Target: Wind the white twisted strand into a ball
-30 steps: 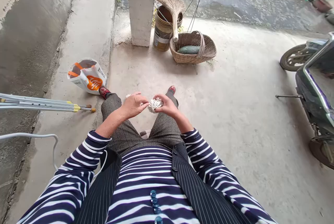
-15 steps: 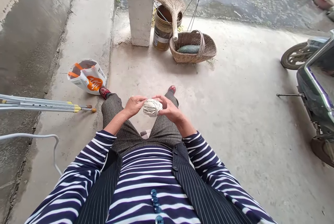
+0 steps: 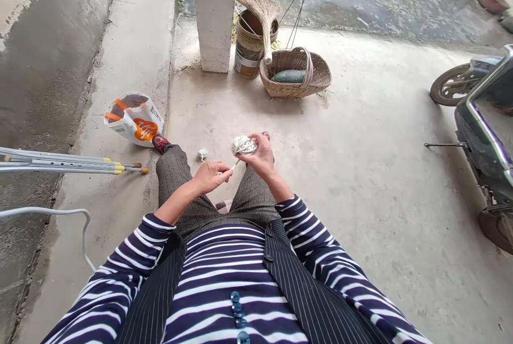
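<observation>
Between my knees, my right hand [image 3: 262, 155] grips a whitish ball of cord [image 3: 242, 145] from its right side, fingers curled round it. Lower and to the left, my left hand [image 3: 211, 176] is closed, with thumb and fingertips pinching a short stretch of the cord [image 3: 234, 165] that runs up to the ball. A smaller ball of the same pale cord [image 3: 202, 154] shows just beyond my left hand, over the concrete floor. Whether a strand joins it to my left hand I cannot tell.
A white and orange bag [image 3: 134, 119] stands by my left foot, with crutches [image 3: 80, 162] left of me. Ahead are a pillar [image 3: 216, 18], a bucket [image 3: 246, 53] with a broom [image 3: 264, 18], and a wicker basket [image 3: 320, 71] holding a green gourd [image 3: 289, 76]. A parked scooter [image 3: 481, 130] is at right.
My right hand has carried the cord ball up and right. My left hand has moved down, away from the ball, with a strand stretched between them. The smaller ball has come into sight.
</observation>
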The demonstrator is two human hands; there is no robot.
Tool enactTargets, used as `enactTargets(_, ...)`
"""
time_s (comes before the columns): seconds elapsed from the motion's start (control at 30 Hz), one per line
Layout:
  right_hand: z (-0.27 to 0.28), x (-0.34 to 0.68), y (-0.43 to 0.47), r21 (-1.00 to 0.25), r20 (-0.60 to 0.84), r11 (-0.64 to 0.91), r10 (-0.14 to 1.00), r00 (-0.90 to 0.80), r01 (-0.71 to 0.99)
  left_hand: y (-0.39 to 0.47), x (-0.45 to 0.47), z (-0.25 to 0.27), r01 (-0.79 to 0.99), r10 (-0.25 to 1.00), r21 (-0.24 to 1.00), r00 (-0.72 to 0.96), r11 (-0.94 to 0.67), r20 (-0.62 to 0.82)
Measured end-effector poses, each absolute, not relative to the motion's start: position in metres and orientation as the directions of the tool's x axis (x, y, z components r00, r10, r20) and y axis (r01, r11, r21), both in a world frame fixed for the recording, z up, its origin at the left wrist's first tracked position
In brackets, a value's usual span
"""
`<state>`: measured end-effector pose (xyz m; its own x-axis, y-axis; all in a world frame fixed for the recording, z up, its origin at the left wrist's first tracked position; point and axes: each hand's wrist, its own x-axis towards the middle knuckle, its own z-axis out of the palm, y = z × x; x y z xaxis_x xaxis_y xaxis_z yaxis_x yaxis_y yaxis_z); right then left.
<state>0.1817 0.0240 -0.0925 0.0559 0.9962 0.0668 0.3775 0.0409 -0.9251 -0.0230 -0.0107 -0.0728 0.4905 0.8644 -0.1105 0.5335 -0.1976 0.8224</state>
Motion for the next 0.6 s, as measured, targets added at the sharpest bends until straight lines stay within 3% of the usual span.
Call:
enactTargets(0.3,-0.11,0.19,0.029,-0.895,0.056,0.02,0.996,0.069,0.447,-0.005,-0.026,-0.049,0.508,0.796,0.781,0.604,-0.363,-0.022)
enactTargets(0.6,-0.101,0.178,0.0,-0.97,-0.055,0.01,0.965,-0.257,0.244,0.028,-0.034,-0.038,0.589,0.806,0.61,0.573,-0.53,0.148)
